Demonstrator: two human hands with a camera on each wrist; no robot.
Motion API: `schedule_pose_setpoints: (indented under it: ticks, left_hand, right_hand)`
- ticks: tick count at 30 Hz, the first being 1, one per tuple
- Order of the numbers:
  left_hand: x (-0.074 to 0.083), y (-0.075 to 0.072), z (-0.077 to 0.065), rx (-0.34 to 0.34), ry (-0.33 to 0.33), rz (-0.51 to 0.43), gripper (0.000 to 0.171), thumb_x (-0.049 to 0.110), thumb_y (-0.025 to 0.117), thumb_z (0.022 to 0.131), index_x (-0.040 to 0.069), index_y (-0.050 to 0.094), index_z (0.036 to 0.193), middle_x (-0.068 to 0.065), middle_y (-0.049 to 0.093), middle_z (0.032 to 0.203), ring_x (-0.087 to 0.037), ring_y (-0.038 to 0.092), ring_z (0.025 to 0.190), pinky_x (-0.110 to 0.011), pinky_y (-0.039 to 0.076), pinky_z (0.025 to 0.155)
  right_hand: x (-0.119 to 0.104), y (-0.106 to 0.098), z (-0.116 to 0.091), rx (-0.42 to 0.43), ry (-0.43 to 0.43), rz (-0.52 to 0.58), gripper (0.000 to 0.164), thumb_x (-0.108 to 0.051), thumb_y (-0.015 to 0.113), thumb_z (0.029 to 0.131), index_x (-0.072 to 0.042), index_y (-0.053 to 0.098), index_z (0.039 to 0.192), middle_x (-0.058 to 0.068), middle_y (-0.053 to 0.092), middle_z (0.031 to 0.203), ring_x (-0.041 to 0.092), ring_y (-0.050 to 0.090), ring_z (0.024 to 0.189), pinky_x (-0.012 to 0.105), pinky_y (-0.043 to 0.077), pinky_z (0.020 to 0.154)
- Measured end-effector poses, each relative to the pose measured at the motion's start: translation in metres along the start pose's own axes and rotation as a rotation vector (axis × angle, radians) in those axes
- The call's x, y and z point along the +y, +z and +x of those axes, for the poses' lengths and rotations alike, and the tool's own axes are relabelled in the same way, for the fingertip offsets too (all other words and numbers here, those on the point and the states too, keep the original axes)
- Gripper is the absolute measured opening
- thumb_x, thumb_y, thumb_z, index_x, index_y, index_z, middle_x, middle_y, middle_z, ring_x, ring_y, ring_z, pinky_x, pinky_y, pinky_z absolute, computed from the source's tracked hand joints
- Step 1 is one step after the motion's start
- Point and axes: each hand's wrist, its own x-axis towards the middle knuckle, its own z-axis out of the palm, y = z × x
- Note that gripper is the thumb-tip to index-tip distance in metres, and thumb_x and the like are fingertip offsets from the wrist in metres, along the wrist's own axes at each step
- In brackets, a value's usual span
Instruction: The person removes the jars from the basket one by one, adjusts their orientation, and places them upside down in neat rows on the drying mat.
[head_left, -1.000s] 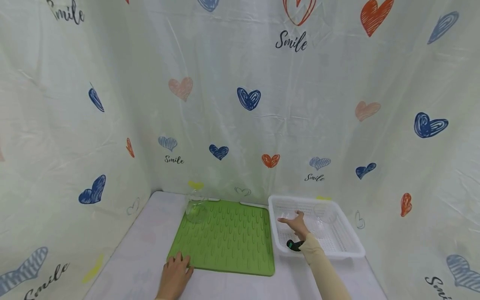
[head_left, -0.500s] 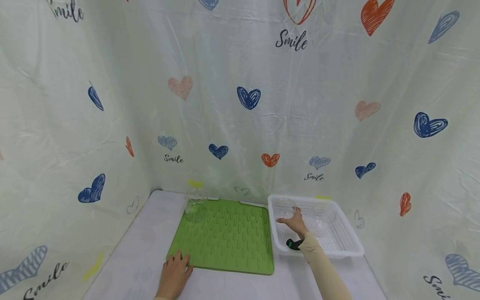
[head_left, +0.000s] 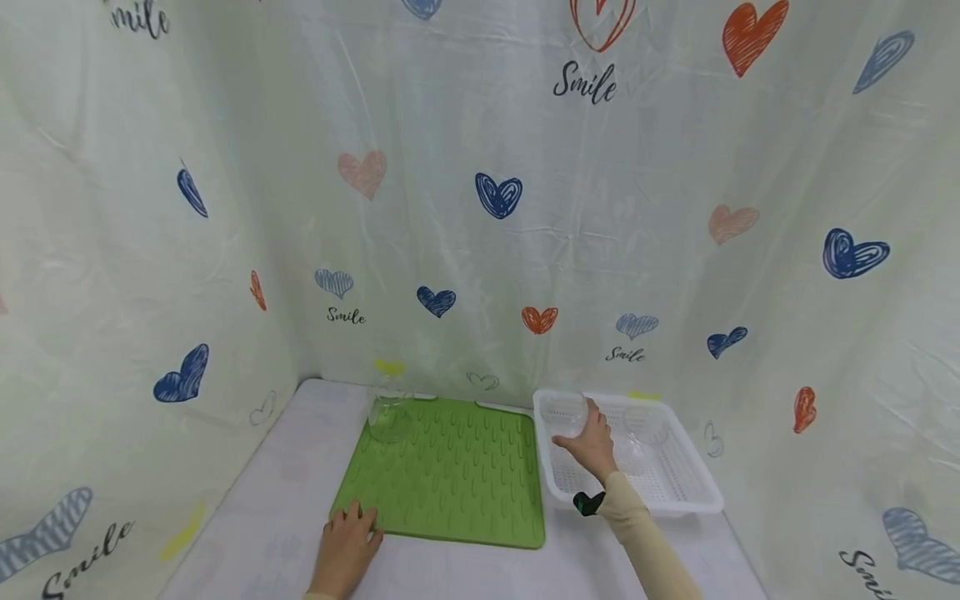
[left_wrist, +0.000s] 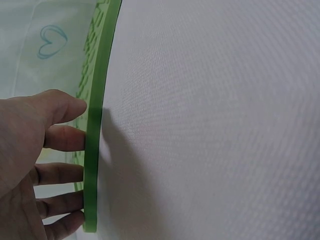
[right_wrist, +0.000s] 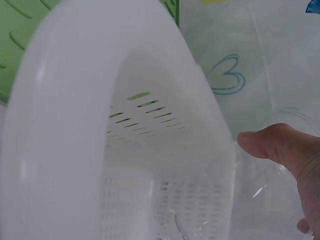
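Note:
My right hand [head_left: 592, 442] reaches into the white basket [head_left: 708, 500], thumb and fingers around a clear glass [head_left: 567, 410]. In the right wrist view, the thumb [right_wrist: 265, 142] presses on its transparent wall [right_wrist: 257, 192]; most of the other fingers lie out of that view. A second clear glass [head_left: 647, 427] is in the basket's right half. My left hand [head_left: 347, 546] rests at the near left corner of the green ridged mat [head_left: 465, 475]. Its straight fingers [left_wrist: 60, 173] touch the mat's edge in the left wrist view. Another clear glass [head_left: 390, 421] stands at the mat's far left.
A white cloth covers the table [head_left: 270, 500]. Behind and beside it hangs a pale curtain [head_left: 435, 242] printed with hearts. The basket stands right beside the mat. A dark device [head_left: 588, 503] is on my right wrist.
My right hand has moved slightly farther back in the basket, and the clear glass at its fingers shows higher against the basket's rear wall. My left hand stays at the mat's corner.

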Motion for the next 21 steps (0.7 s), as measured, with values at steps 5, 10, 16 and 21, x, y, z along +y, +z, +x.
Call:
schedule_pose_setpoints:
  ticks: [5, 10, 16, 21]
  left_hand:
    - [0.0, -0.003, 0.0, -0.006, 0.011, 0.0, 0.024, 0.025, 0.076, 0.081, 0.01, 0.066, 0.096, -0.007, 0.05, 0.087, -0.028, 0.048, 0.082, -0.048, 0.046, 0.066]
    - [0.0, -0.002, 0.001, -0.01, 0.014, 0.012, 0.024, 0.026, 0.075, 0.081, 0.01, 0.065, 0.096, -0.009, 0.051, 0.09, -0.03, 0.05, 0.084, -0.05, 0.047, 0.067]
    - [0.005, -0.007, 0.002, 0.002, 0.048, 0.023, 0.03, 0.023, 0.075, 0.081, 0.005, 0.066, 0.103, -0.015, 0.057, 0.098, -0.036, 0.054, 0.089, -0.057, 0.05, 0.075]
    - [0.015, -0.023, 0.01, -0.073, 0.051, 0.009, 0.034, 0.021, 0.074, 0.08, -0.002, 0.064, 0.103, -0.02, 0.059, 0.1, -0.042, 0.056, 0.091, -0.06, 0.051, 0.075]
  right_hand:
    - [-0.02, -0.007, -0.012, 0.048, -0.089, -0.065, 0.105, -0.033, 0.086, 0.069, -0.008, 0.023, 0.151, 0.03, 0.034, 0.143, 0.052, 0.034, 0.128, 0.069, 0.028, 0.103]
    - [-0.035, -0.011, -0.025, 0.114, -0.202, -0.161, 0.106, -0.032, 0.088, 0.066, -0.01, 0.027, 0.15, 0.029, 0.039, 0.138, 0.052, 0.038, 0.126, 0.068, 0.029, 0.102]
    - [-0.051, -0.014, -0.039, 0.193, -0.346, -0.277, 0.105, -0.03, 0.091, 0.062, -0.015, 0.032, 0.148, 0.025, 0.041, 0.137, 0.047, 0.041, 0.124, 0.066, 0.032, 0.101]
    - [-0.063, -0.016, -0.045, 0.207, -0.422, -0.327, 0.108, -0.026, 0.092, 0.06, -0.02, 0.032, 0.149, 0.022, 0.038, 0.139, 0.044, 0.037, 0.128, 0.068, 0.027, 0.105]
